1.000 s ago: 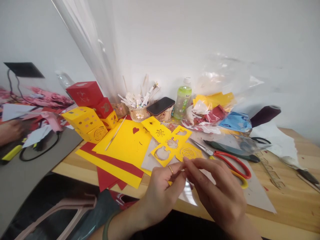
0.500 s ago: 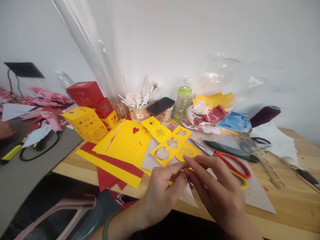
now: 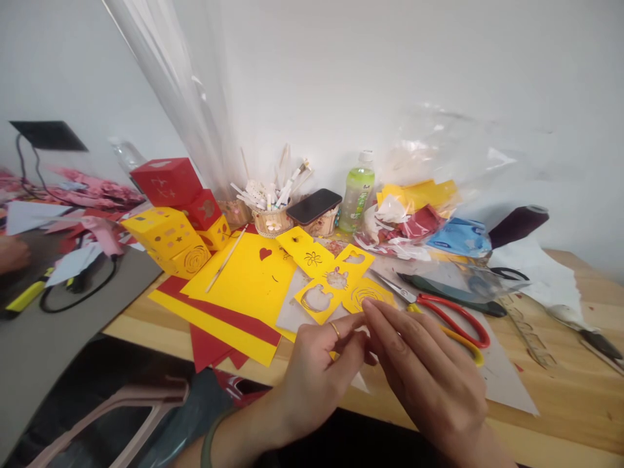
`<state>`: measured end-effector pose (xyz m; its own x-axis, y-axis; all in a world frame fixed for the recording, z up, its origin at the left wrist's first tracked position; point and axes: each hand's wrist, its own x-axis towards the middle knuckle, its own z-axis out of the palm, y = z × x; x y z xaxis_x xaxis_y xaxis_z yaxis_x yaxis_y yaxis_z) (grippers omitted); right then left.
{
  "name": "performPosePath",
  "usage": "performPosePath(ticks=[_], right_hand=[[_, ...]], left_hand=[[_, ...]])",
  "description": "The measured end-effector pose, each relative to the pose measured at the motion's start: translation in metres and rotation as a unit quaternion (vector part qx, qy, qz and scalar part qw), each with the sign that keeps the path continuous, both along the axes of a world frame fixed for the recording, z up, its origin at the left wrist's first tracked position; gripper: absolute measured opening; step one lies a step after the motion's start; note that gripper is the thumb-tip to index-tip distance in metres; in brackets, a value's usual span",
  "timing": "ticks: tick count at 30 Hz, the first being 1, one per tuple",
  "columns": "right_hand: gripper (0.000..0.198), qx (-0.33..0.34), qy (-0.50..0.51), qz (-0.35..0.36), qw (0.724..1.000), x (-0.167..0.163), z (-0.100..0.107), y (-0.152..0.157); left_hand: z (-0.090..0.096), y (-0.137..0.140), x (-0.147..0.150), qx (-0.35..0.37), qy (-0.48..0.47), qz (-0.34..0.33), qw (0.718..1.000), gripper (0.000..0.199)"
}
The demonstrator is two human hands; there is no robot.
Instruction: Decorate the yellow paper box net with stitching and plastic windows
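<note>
Our left hand point(image 3: 322, 367) and right hand point(image 3: 431, 374) meet, fingers pinched close, perhaps to steady something small; we cannot tell whether they grip anything; the spiral-cut yellow card point(image 3: 374, 290) lies just beyond, at twelve o'clock.

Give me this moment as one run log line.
Left hand: curled, close to right hand | held item: can't tell | ahead: yellow cut-out cards | beyond right hand: red-handled scissors

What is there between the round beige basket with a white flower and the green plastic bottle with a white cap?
In the head view, a black rectangular phone rests on a patterned container between the basket and the bottle.
</note>
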<state>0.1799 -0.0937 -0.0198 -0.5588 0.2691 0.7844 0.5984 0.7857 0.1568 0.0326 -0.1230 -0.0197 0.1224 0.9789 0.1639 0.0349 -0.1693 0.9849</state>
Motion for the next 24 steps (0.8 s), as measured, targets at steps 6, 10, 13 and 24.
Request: performPosePath(ticks=[6, 10, 13, 24], right_hand=[[0.038, 0.031, -0.013, 0.012, 0.999, 0.0, 0.006, 0.002], [0.036, 0.017, -0.016, 0.009, 1.0, 0.001, 0.009, 0.007], [0.031, 0.008, -0.013, 0.018, 1.0, 0.0, 0.011, 0.008], [0.021, 0.078, -0.036, 0.035, 0.996, 0.0, 0.013, 0.008]], left_hand=[[-0.001, 0.001, 0.0, -0.002, -0.016, -0.008, 1.0, 0.029], [-0.001, 0.001, -0.001, 0.012, -0.018, -0.007, 1.0, 0.028], [-0.001, 0.002, -0.002, 0.019, -0.014, -0.005, 1.0, 0.028], [0.002, 0.0, -0.002, -0.005, -0.05, -0.012, 0.999, 0.027]])
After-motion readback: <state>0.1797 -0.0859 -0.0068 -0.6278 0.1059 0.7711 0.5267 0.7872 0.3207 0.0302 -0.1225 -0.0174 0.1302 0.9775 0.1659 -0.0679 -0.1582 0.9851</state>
